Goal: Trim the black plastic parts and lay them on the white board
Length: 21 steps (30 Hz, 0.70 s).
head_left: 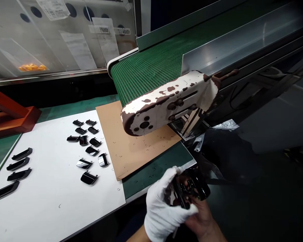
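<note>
My left hand (160, 205), in a white glove, is closed around glossy black plastic parts (201, 185) just off the table's front edge. Bare and partly hidden behind the parts, my right hand (200, 216) grips them from below and from the right. How many pieces lie between the hands is hard to make out in the dark. On the white sheet (53, 181) to the left lie several small shiny black parts (89, 178) with little tabs. Farther left, several longer black parts (19, 174) lie in a rough column.
A green conveyor belt (146, 74) with a chipped white end housing (164, 101) overhangs brown cardboard (108, 134) dotted with small curved scraps. An orange metal stand (17, 117) is at the far left. Dark plastic bagging (227, 154) hangs at right.
</note>
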{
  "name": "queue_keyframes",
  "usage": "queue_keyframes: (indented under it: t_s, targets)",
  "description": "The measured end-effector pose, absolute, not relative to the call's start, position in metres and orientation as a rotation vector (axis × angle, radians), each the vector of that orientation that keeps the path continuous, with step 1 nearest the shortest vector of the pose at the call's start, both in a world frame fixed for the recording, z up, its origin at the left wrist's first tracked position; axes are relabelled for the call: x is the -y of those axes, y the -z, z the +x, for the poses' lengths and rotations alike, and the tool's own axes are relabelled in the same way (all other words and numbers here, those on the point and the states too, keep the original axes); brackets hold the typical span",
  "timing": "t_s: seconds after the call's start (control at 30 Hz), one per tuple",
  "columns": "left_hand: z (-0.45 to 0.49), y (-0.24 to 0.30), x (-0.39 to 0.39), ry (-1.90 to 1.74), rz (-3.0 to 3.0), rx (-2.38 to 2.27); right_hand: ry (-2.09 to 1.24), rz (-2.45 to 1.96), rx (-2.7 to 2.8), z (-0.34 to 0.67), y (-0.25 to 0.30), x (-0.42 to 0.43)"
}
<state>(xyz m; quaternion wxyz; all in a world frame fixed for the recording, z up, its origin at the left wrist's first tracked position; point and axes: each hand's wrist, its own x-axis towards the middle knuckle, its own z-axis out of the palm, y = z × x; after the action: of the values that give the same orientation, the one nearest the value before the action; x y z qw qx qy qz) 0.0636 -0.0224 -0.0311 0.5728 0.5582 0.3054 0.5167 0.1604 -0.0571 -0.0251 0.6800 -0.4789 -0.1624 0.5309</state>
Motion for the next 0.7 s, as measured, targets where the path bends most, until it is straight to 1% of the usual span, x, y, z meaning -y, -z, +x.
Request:
queue_keyframes:
  t_s: [0.23, 0.43, 0.57, 0.7]
  targets:
    - [0.047, 0.004, 0.002, -0.667, 1.529, -0.635, -1.201, -1.171, 0.507, 0.192, 0.019, 0.070]
    - [0.043, 0.001, 0.000, -0.498, 1.540, -0.669, -1.219, -1.352, 0.612, 0.197, 0.022, 0.074]
    - [0.043, 0.012, 0.002, -0.329, 1.549, -0.695, -1.245, -1.456, 0.675, 0.197, 0.032, 0.077]
    - [0.045, 0.027, 0.009, -0.278, 1.539, -0.678, -1.294, -1.472, 0.705, 0.192, 0.038, 0.081]
